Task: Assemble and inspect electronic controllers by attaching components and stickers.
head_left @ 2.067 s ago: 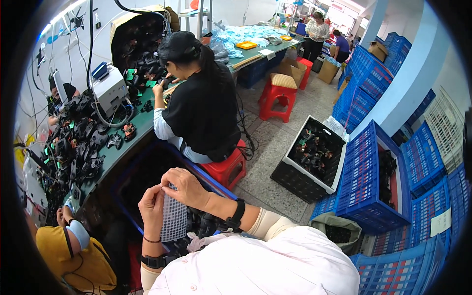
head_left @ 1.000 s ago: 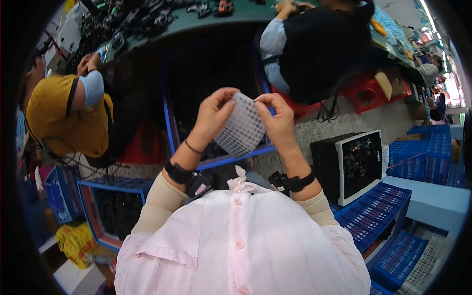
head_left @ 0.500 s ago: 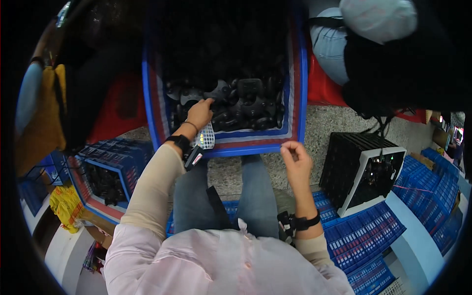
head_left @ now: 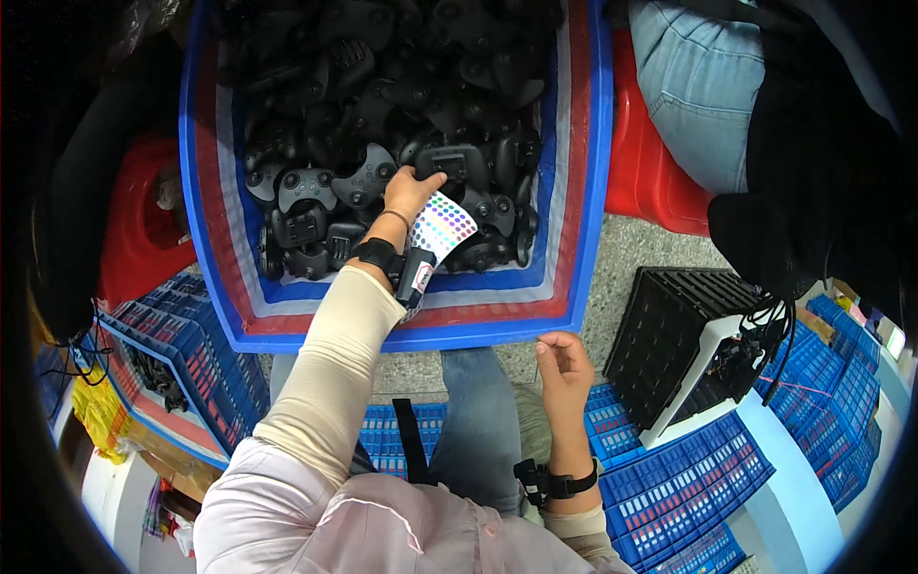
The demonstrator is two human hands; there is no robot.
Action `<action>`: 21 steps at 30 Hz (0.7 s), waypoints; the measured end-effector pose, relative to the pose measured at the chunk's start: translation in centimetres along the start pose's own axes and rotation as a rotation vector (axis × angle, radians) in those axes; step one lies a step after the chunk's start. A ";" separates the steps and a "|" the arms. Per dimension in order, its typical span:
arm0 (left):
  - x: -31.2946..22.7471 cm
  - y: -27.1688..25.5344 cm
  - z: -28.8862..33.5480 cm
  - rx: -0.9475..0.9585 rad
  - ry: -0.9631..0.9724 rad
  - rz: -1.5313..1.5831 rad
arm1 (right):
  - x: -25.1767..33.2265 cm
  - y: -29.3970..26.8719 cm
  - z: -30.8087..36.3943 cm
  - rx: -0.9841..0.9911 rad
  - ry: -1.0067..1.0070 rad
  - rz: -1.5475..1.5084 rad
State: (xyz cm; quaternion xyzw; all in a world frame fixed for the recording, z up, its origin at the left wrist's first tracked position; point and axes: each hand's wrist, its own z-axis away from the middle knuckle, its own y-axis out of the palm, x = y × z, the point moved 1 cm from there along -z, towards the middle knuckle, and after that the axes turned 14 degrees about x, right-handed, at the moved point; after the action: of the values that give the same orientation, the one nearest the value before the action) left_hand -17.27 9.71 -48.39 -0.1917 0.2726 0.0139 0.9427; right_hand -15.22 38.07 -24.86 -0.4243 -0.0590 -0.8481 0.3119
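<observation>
A large blue crate (head_left: 402, 340), lined with red, white and blue sheeting, is filled with black game controllers (head_left: 306, 187). My left hand (head_left: 409, 196) reaches over its front edge and is closed on a white sheet of shiny round stickers (head_left: 444, 228). Its thumb and fingers lie at a dark controller (head_left: 457, 165) with a square recess; whether they grip it I cannot tell. Just outside the front rim, my right hand (head_left: 566, 378) is pinched with its fingers curled. Anything between those fingertips is too small to make out.
Red stools (head_left: 643, 143) flank the crate, with a person in jeans (head_left: 703, 91) seated at the right. A black and white crate (head_left: 684, 349) holding cables stands right of my legs. Blue baskets (head_left: 684, 488) lie about, and another crate of controllers (head_left: 177, 359) is at the left.
The view has shifted, so the crate shows larger and nearer. My left hand with the sticker sheet has moved right across the controllers. My right hand stays pinched near the front rim.
</observation>
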 end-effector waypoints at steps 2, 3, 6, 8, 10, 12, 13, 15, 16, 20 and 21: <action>1.5 0.1 -0.9 0.148 0.009 0.214 | 0.0 0.2 -0.6 -0.001 -0.009 -0.024; 1.0 0.1 -0.8 0.184 -0.026 0.258 | 0.1 0.1 -0.7 -0.011 -0.009 -0.018; -1.0 -0.7 0.7 0.366 -0.019 0.674 | 1.6 -0.3 -2.4 -0.009 -0.058 -0.007; -0.1 -3.2 1.1 0.289 -0.028 0.724 | 4.3 -0.1 -3.6 0.071 -0.219 0.173; -1.3 -4.9 3.5 0.493 0.060 0.557 | 6.8 -0.7 -4.7 0.079 -0.241 0.250; -3.6 -7.0 7.2 0.493 0.092 0.471 | 9.4 -1.1 -5.3 0.079 -0.265 0.325; -4.2 -8.3 9.2 0.489 0.156 0.424 | 10.7 -1.0 -5.4 0.118 -0.270 0.312; -6.1 -10.9 14.5 0.468 0.308 0.393 | 13.6 -0.7 -5.1 0.150 -0.278 0.292; -6.8 -12.7 17.5 0.454 0.335 0.380 | 15.6 0.0 -4.5 0.213 -0.324 0.306; -12.7 -18.7 30.7 0.400 0.423 0.468 | 22.1 1.5 -1.1 0.431 -0.374 0.300; -13.6 -19.7 33.0 0.381 0.456 0.509 | 23.6 2.0 -0.1 0.499 -0.314 0.165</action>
State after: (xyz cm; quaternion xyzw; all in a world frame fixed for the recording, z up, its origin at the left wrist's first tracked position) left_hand -9.47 4.68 -8.73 0.0622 0.5119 0.1533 0.8430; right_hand -24.66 25.16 -7.42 -0.4638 -0.2784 -0.7032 0.4614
